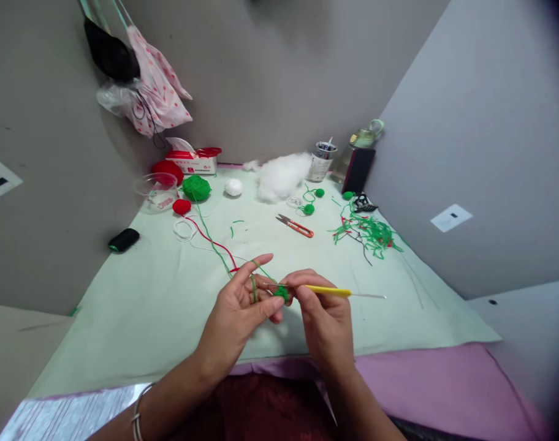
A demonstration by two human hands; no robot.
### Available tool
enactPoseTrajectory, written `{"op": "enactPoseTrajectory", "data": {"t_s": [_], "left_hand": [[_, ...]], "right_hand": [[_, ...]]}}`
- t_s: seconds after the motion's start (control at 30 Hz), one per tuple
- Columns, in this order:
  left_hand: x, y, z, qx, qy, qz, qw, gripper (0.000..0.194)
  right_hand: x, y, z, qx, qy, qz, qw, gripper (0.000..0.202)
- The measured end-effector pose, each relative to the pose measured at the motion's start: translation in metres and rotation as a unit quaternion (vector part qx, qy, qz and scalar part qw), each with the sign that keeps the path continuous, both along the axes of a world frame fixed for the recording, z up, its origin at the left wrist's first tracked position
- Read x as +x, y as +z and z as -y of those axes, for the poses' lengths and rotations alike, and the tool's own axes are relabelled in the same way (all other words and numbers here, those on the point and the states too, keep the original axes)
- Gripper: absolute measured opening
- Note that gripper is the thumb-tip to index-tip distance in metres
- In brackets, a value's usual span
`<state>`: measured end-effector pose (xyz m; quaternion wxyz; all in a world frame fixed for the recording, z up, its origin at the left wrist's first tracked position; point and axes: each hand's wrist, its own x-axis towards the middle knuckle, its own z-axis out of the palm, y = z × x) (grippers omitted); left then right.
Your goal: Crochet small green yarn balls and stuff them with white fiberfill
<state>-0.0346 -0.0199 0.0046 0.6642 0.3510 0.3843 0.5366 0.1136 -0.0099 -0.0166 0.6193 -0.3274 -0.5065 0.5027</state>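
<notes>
A small green crocheted piece (281, 293) is pinched between the thumb and fingers of my left hand (243, 306). Green yarn loops over the raised index finger of that hand and runs back to a green yarn ball (196, 188). My right hand (324, 315) grips a yellow-handled crochet hook (329, 290); its thin metal tip lies at the top of the green piece, and its other end points right. Red yarn (217, 244) trails from a small red ball (181, 206) to a spot just behind my left hand.
Orange-handled snippers (295, 226) lie mid-table. White stuffing (284, 176), a pen cup (322, 162), a bottle (365, 136) and a dark phone (358, 171) stand behind. Yarn scraps (376, 234) are heaped at right. A tissue box (194, 162) and clear tub (162, 200) are back left.
</notes>
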Motion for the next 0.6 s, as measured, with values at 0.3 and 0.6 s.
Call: {"op": "enactPoseTrajectory", "data": {"t_s": [0.3, 0.6], "left_hand": [[0.0058, 0.0012, -0.0004, -0.023, -0.004, 0.033, 0.999, 0.050], [0.0097, 0.0041, -0.0025, -0.037, 0.014, 0.038, 0.999, 0.050]], "right_hand": [[0.0032, 0.0011, -0.0069, -0.125, 0.057, -0.124, 0.983, 0.013], [0.0062, -0.0004, -0.0080, -0.095, 0.042, -0.110, 0.989, 0.013]]}}
